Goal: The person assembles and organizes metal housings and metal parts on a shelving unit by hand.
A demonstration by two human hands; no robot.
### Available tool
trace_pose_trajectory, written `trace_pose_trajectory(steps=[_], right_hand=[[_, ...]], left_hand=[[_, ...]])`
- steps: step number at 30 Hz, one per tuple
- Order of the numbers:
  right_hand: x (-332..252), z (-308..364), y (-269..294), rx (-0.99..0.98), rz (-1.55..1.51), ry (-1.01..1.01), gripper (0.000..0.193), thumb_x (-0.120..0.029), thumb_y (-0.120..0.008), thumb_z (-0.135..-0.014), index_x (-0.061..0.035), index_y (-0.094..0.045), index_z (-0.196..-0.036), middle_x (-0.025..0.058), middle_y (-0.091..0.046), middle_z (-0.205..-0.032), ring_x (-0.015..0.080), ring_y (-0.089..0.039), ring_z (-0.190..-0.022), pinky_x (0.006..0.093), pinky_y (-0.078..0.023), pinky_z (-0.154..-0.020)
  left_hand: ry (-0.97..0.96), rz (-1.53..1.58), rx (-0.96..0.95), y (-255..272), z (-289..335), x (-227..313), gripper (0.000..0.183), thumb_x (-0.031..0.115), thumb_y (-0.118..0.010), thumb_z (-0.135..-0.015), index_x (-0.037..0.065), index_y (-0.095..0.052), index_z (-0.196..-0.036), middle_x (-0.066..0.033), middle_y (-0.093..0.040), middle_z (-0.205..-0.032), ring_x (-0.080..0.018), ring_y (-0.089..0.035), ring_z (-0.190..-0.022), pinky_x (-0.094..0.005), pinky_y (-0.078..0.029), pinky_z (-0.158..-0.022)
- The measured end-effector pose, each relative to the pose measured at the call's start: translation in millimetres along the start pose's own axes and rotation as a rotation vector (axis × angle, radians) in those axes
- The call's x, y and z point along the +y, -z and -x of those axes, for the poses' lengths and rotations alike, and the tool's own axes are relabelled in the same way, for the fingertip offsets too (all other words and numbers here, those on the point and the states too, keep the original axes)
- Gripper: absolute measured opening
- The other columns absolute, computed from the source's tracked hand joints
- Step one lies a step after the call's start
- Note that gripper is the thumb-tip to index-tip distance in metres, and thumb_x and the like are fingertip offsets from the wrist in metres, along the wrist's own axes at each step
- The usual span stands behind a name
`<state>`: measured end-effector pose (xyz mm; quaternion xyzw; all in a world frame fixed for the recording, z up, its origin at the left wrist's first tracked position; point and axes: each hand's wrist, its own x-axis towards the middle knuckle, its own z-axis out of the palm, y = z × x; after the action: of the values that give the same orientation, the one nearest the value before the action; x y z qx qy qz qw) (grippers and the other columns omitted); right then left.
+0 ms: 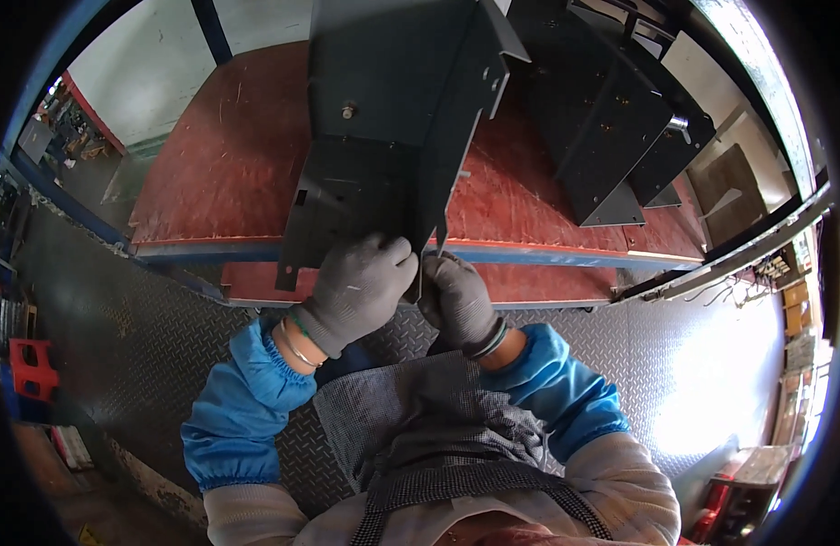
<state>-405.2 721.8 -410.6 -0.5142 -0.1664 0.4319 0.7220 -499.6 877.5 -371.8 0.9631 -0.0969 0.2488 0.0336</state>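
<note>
A black sheet-metal housing (384, 82) stands on the red tabletop, its open side toward me and its lower front overhanging the edge. Both hands wear grey knit gloves and meet at the bottom front corner of its right side panel (447, 155). My left hand (361, 287) is closed on the inner side of that panel, knuckles up. On the outer side, my right hand (458, 302) is closed, with thumb and fingers pinched against the panel's edge. Whatever lies between the fingers of either hand is hidden. A bolt (349, 111) pokes through the housing's back wall.
A second black metal housing (611, 127) stands at the right on the red worktable (211, 164), which has a blue metal frame (256, 253). Below it is a lower red shelf (538, 285). A red stool (33, 369) stands at far left on the diamond-plate floor (147, 337).
</note>
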Motion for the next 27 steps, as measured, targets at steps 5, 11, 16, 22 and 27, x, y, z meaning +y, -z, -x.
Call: trace_pose_trajectory(steps=[5,11,16,22,27], right_hand=[[-23.3,1.8,-11.6,0.081,-0.016,-0.21,0.031,-0.018,-0.041,-0.101,0.0005,-0.063,-0.088,0.0047,-0.054,-0.057,0.0123,-0.044,-0.04,0.0253,-0.034,-0.038],[-19.9,7.3,-6.3,-0.034,0.036,-0.193,0.033,-0.019,-0.038,-0.104,0.0003,-0.064,-0.096,0.0039,-0.055,-0.063,0.011,-0.048,-0.047,0.0255,-0.038,-0.046],[-1.1,6.9,9.3,-0.043,0.561,0.351,0.028,-0.023,-0.045,-0.109,0.0001,-0.061,-0.107,0.0025,-0.061,-0.079,0.0074,-0.056,-0.064,0.0238,-0.046,-0.057],[24.0,-11.1,18.0,-0.084,0.492,0.462,0.029,-0.025,-0.048,-0.108,0.0013,-0.06,-0.108,0.0012,-0.06,-0.075,0.0059,-0.053,-0.059,0.0219,-0.043,-0.053],[31.3,-12.8,14.1,-0.004,0.349,0.393,0.03,-0.028,-0.046,-0.108,-0.0017,-0.06,-0.105,0.001,-0.062,-0.075,0.0043,-0.05,-0.057,0.0191,-0.039,-0.05]], left_hand=[[-0.002,-0.011,0.005,-0.4,4.7,-0.9,0.009,0.01,-0.066,-0.076,0.007,-0.063,-0.085,-0.0066,-0.056,-0.088,-0.0267,-0.061,-0.085,-0.0404,-0.054,-0.068],[0.045,0.013,0.024,-2.9,7.0,-2.5,0.008,0.01,-0.066,-0.078,0.007,-0.062,-0.084,-0.0073,-0.056,-0.089,-0.0272,-0.062,-0.086,-0.0396,-0.055,-0.072],[0.202,0.087,0.173,-2.5,14.4,16.7,0.012,0.008,-0.068,-0.077,0.006,-0.063,-0.087,-0.0091,-0.056,-0.089,-0.0297,-0.062,-0.086,-0.0412,-0.054,-0.073],[0.299,0.06,0.243,-14.5,19.4,22.3,0.018,0.008,-0.069,-0.074,0.005,-0.065,-0.092,-0.0087,-0.057,-0.09,-0.029,-0.062,-0.085,-0.0404,-0.054,-0.073],[0.27,0.076,0.174,-12.1,14.7,18.9,0.021,0.009,-0.071,-0.073,0.004,-0.067,-0.093,-0.0073,-0.058,-0.091,-0.0268,-0.062,-0.086,-0.0394,-0.055,-0.073]])
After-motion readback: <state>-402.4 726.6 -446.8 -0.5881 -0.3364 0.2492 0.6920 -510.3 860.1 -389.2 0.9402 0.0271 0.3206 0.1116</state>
